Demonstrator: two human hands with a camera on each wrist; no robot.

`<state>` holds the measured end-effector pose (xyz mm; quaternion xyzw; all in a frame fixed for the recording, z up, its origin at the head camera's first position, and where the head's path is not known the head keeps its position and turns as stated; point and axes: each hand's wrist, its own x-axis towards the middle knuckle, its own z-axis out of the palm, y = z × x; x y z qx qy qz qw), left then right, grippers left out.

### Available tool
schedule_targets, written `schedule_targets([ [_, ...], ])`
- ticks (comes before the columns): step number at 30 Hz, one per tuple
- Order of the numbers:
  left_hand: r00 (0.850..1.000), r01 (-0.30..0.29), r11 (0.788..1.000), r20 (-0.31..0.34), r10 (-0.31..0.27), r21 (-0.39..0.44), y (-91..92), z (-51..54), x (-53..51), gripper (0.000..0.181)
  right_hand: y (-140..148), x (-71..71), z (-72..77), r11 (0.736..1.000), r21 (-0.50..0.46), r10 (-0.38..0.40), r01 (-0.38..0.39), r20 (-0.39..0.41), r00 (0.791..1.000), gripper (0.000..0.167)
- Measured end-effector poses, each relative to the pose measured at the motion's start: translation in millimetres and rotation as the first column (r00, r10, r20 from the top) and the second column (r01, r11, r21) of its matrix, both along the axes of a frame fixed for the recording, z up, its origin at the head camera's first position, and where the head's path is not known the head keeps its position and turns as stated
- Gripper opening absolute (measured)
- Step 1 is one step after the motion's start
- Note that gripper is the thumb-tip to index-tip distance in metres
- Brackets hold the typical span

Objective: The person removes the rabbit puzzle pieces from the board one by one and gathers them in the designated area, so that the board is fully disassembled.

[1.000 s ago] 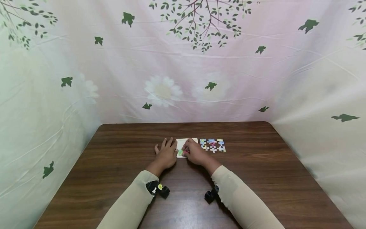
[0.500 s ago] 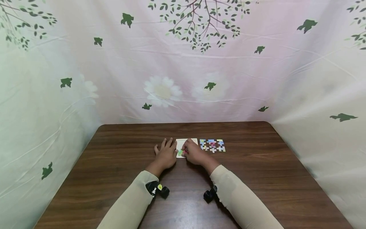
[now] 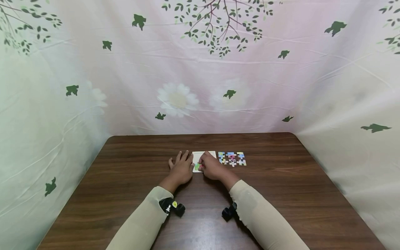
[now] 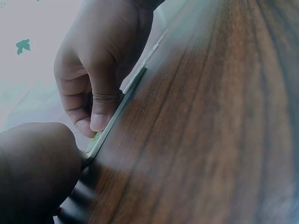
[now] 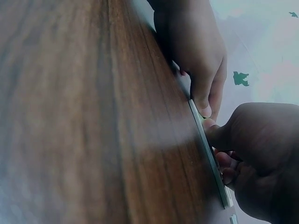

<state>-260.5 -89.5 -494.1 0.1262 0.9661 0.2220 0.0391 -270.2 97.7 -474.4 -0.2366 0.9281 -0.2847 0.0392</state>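
Observation:
A white puzzle board (image 3: 202,153) lies flat near the back middle of the table. In its lower left corner sits a green puzzle piece (image 3: 197,166). My left hand (image 3: 182,169) rests with spread fingers beside the board, its thumb touching the left edge. Over the board, my right hand (image 3: 214,167) has its fingers curled down and pinches a reddish puzzle piece (image 3: 201,166), mostly covered by the fingertips, next to the green one. The left wrist view shows the right hand (image 4: 96,70) with its thumb pointing down at the board.
Several loose puzzle pieces (image 3: 232,158) in blue, pink and yellow lie in rows right of the board. The brown wooden table (image 3: 268,180) ends at a patterned cloth (image 3: 200,86) behind. Each wrist carries a small black camera.
Both hands stay almost in place. The right hand's fingers shift very slightly at the reddish piece; the board and loose pieces keep their places.

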Motion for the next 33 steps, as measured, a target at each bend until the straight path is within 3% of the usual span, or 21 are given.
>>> schedule_targets([
  [10,1.0,0.001,1.0,-0.003,-0.001,0.017,-1.1,-2.8,-0.5,0.056,4.5,0.1,-2.2,0.998,-0.067,-0.014,0.013,-0.016,1.0,0.015],
  [16,1.0,0.004,1.0,-0.007,-0.004,-0.016,-0.9,-0.8,-0.4,0.056,5.8,-1.1,-4.1,0.987,-0.157,-0.024,0.025,0.004,1.0,0.014],
  [22,1.0,0.005,0.999,-0.029,-0.006,-0.053,-0.4,0.5,1.0,0.056,7.2,-2.0,-6.0,0.982,-0.187,-0.022,0.021,-0.004,1.0,0.017],
  [33,1.0,0.002,0.999,-0.021,-0.002,-0.04,-0.6,1.6,2.5,0.056,5.6,2.4,3.6,0.993,-0.106,0.034,-0.044,-0.089,0.995,0.008],
])
